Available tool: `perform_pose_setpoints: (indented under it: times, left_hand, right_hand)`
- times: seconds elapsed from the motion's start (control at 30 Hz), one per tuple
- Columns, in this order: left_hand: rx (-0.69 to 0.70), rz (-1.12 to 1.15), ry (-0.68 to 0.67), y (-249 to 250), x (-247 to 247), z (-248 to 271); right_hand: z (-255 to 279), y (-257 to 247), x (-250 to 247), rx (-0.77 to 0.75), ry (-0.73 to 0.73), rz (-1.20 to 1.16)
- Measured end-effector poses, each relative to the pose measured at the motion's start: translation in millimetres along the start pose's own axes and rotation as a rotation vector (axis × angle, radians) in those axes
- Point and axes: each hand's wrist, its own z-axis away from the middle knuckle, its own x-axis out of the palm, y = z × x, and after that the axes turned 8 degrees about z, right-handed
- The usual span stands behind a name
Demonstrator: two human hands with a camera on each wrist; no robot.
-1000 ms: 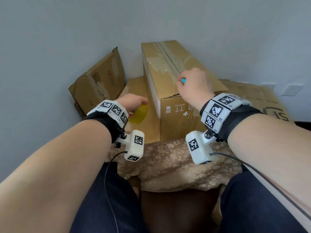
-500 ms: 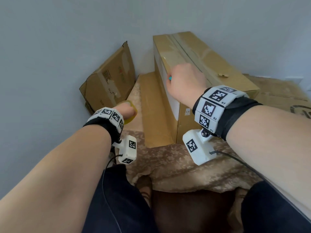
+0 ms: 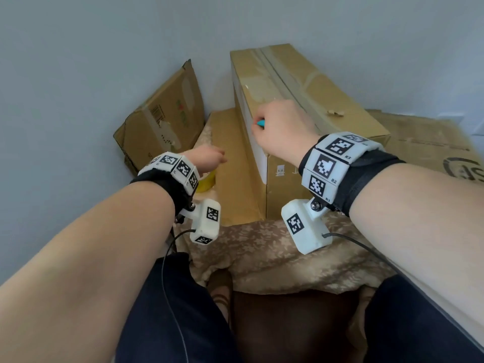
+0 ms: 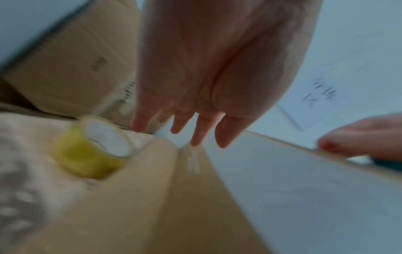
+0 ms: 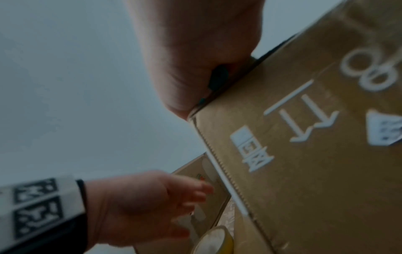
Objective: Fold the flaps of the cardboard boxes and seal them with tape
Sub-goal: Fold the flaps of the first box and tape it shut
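Both hands work apart: left hand (image 4: 208,68) hovers spread above the tape roll (image 4: 91,151), right hand (image 3: 282,129) pinches a teal tool (image 3: 260,123) against the long box (image 3: 314,100).

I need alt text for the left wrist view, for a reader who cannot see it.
An open left hand, fingers straight, hangs above a yellow tape roll lying on patterned cloth beside a long cardboard box. The right hand rests on that box's top edge; the picture is blurred.
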Motion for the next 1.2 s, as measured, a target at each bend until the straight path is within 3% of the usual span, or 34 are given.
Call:
perform_pose_setpoints:
  times: [0.2,0.33,0.6,0.87,1.2]
  left_hand:
    - [0.334,0.175,0.067,59.6,18.4,19.8]
    - [0.497,-0.164,0.161,76.0,36.5,22.9]
    - [0.485,-0.606,0.072,99.4,70.5,32.8]
    - [0.599,-0.720,0.107,87.6,85.9,28.3]
    - [0.625,-0.827,0.214,84.4,103.5,29.1]
  right_hand:
    - [13.3,45.9,-24.6,0.055,0.049,-0.036]
    - [23.3,83.1,-36.1,0.135,0.087,-0.016]
    - [38.7,126.0,-35.0,0.358,0.014,0.148]
    - [45.0,125.3,-22.4,0.325,0.001,0.235]
    - [48.8,128.2,-13.2,0.281,0.043,0.301]
